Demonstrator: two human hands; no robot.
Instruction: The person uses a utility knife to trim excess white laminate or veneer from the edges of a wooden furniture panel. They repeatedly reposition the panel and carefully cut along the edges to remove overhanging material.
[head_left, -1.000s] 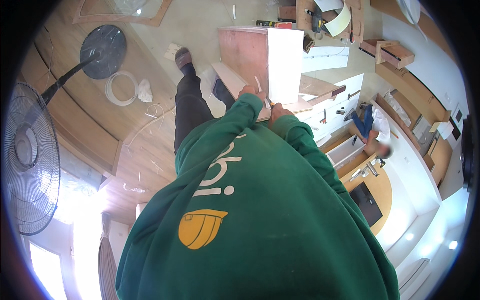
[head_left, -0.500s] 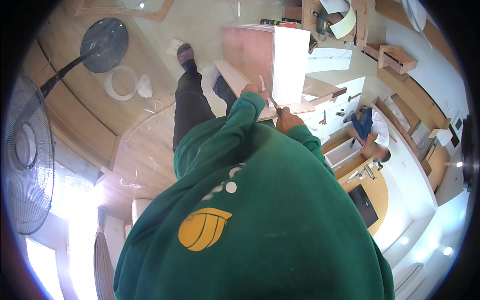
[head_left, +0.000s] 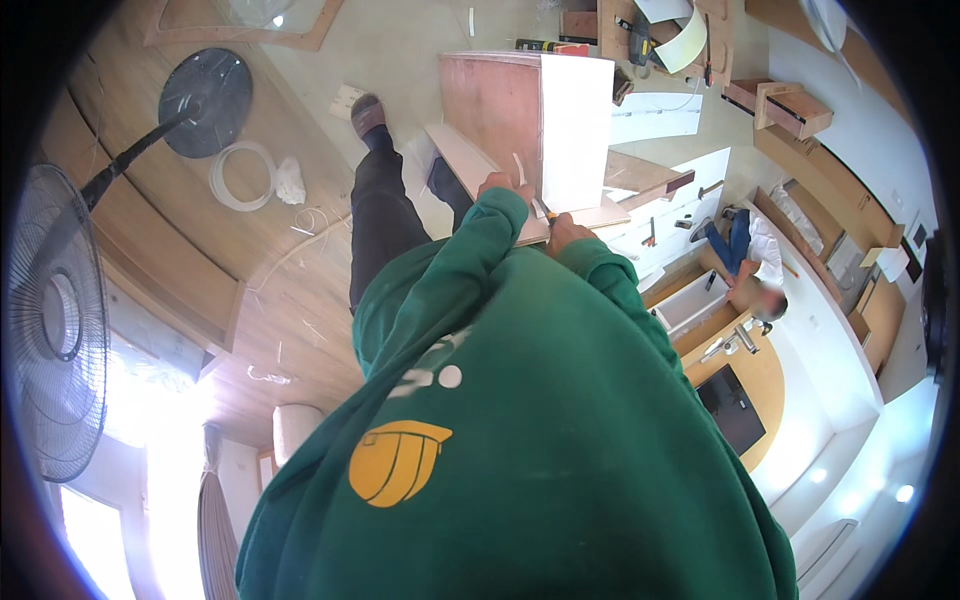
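Steadying a long wooden board [head_left: 470,165] on edge before the cabinet box [head_left: 530,125], left hand [head_left: 497,184] is curling over its rim; right hand [head_left: 568,232] is gripping something small, unclear what. Keeping the board pinned flat would help a clean pass.

We note strong daylight blown out to white below the fan [head_left: 50,320], at lower left. The floor [head_left: 400,50] is evenly lit, with soft shadows. Small ceiling-light glare shows far right of the fan. Straight edges bow toward the black circular rim. Focus is sharp centrally, softer at the margins.
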